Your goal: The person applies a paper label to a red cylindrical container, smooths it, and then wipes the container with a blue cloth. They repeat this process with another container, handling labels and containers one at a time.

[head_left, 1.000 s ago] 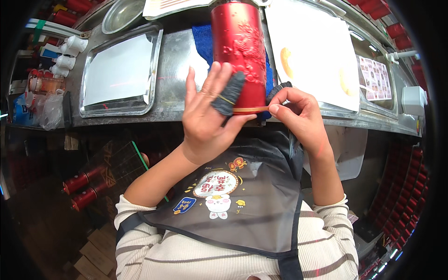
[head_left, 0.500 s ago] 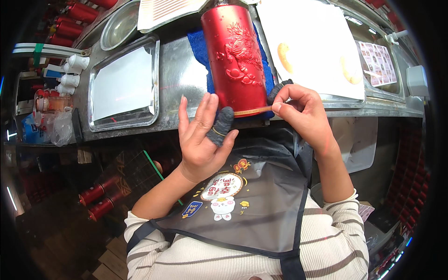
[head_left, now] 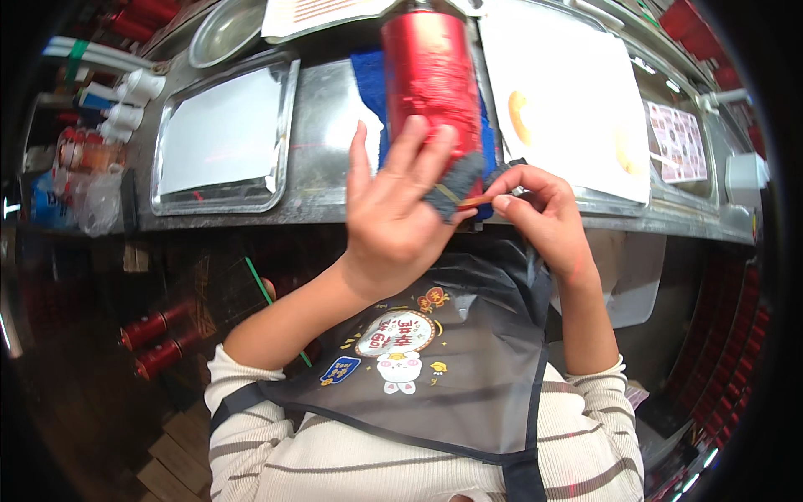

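Left hand: We see the left hand (head_left: 393,217) with fingers extended and spread, in front of the lower part of the red cylinder (head_left: 425,58); we cannot tell whether the fingertips press on it.
Left finger cover: A dark grey sleeve (head_left: 456,184) with a thin yellow band encloses one finger of this hand.
Right hand: We see the right hand (head_left: 548,213) grasping one end of an orange-brown strip (head_left: 475,202) between thumb and forefinger, the other fingers curled.
Right finger cover: A dark grey piece (head_left: 500,173) shows just beyond the forefinger, partly hidden.
Strip position: We find the strip between the two hands, at the cylinder's lower end; its left part passes behind the covered finger. We cannot tell whether the left thumb touches it.
Cylinder position: We locate it at the counter's near edge, over a blue cloth (head_left: 368,79). Its surface is glossy with raised relief; its far end is dark.
Counter, left: We note a metal tray (head_left: 251,201) holding a white sheet (head_left: 222,134), with a metal bowl (head_left: 226,33) beyond.
Counter, right: We note a large white sheet (head_left: 569,92) bearing curved orange marks (head_left: 519,117), and near it a printed sheet (head_left: 677,142).
Apron: A dark apron (head_left: 468,376) with a white cartoon animal covers a striped cream top (head_left: 343,468).
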### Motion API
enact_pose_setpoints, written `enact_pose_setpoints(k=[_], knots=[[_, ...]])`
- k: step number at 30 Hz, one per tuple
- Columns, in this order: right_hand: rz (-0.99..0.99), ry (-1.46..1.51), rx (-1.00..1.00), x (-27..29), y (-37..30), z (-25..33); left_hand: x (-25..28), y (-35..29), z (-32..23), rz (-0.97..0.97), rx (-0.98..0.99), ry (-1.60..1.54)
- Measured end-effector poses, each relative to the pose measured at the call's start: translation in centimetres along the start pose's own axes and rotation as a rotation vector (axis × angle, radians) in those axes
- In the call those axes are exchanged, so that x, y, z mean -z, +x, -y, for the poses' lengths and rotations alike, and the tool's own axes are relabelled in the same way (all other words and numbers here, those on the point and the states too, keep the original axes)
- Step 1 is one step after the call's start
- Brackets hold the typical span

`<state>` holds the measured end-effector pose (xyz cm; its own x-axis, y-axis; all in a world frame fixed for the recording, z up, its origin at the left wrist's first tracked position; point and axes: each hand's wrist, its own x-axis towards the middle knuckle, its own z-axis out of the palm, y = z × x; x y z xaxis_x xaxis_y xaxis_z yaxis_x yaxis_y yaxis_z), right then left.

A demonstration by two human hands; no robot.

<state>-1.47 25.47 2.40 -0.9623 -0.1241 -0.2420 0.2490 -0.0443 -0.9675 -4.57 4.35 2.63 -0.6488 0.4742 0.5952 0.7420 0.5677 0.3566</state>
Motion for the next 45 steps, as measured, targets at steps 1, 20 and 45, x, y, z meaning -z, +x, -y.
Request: enact_pose_setpoints(k=[1, 20, 45], knots=[[-0.018, -0.049, -0.039, -0.2, 0.0, 0.4, -0.1, -0.5, 0.5, -0.023, 0.065, -0.062], [-0.087, -0.015, -0.081, -0.5, -0.4, 1.5, 1.0, -2.1, 0.5, 0.017, -0.061, 0.020], [-0.328, -0.483, 0.205, -5.0, 0.0, 0.2, 1.2, -5.4, 0.8, 0.045, 0.181, -0.163]])
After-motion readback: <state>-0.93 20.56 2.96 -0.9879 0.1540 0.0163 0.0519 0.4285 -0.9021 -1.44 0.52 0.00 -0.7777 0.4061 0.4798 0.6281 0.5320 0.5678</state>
